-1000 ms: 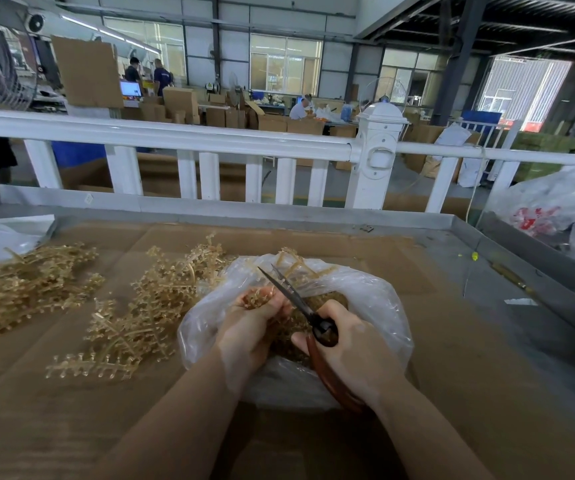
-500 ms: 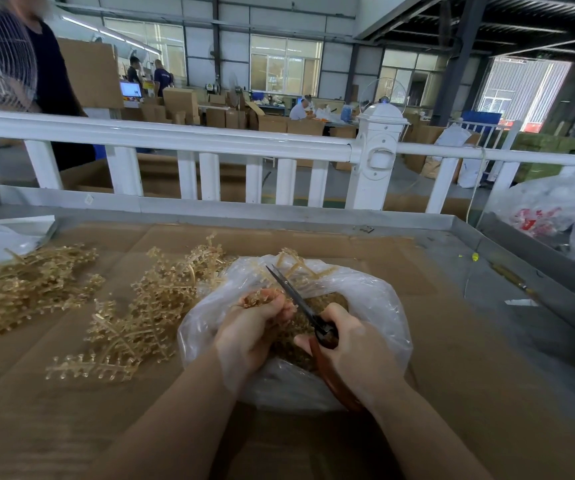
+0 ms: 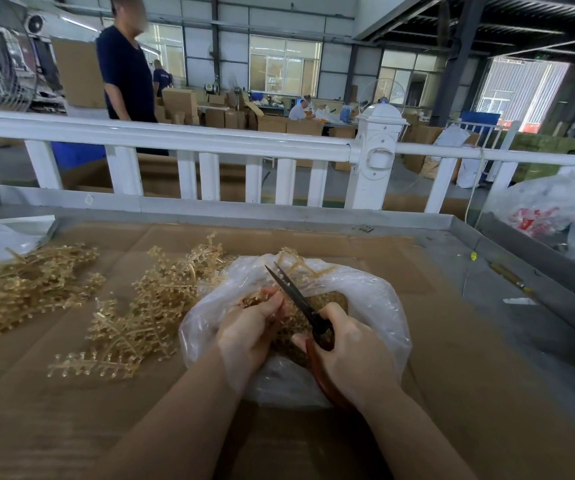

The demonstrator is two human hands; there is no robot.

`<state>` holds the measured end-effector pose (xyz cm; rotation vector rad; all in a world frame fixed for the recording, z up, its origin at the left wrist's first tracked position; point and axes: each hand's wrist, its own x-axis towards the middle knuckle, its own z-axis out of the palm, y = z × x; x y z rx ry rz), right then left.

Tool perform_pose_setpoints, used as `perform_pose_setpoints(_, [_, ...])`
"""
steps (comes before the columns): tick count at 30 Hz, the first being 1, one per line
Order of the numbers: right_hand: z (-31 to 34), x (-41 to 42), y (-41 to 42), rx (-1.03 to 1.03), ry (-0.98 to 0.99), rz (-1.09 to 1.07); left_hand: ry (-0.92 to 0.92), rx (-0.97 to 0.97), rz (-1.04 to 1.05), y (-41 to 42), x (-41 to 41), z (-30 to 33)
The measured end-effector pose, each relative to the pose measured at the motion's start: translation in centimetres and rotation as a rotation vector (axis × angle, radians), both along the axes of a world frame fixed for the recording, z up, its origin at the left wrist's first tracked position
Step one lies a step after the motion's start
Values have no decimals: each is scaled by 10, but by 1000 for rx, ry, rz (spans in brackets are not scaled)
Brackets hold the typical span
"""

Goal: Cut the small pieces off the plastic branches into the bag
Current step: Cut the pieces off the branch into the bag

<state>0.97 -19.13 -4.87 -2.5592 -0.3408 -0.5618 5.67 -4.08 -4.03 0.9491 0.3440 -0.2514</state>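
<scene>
While the clear bag sits open on cardboard, left hand pinches a gold branch over it; right hand grips scissors, blades nearly closed. More branches lie left.

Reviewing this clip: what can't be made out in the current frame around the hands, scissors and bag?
Head view, the only one:
- The branch the left hand holds: mostly hidden by its fingers.
- Scissors handles: covered by the right hand; whether the blades are mid-cut on a piece is unclear.
- How full the bag is: both hands and crumpled film hide the contents.
- Single cut pieces: too small to count.
</scene>
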Motion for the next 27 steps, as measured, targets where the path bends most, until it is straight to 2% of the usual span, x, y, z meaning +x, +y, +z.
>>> perform_pose_setpoints(10, [-2, 2, 0, -34, 19, 19, -23, -106, 14, -3, -3, 6])
perform_pose_setpoints(27, [1, 5, 2, 16, 44, 47, -8, 19, -48, 0, -4, 3])
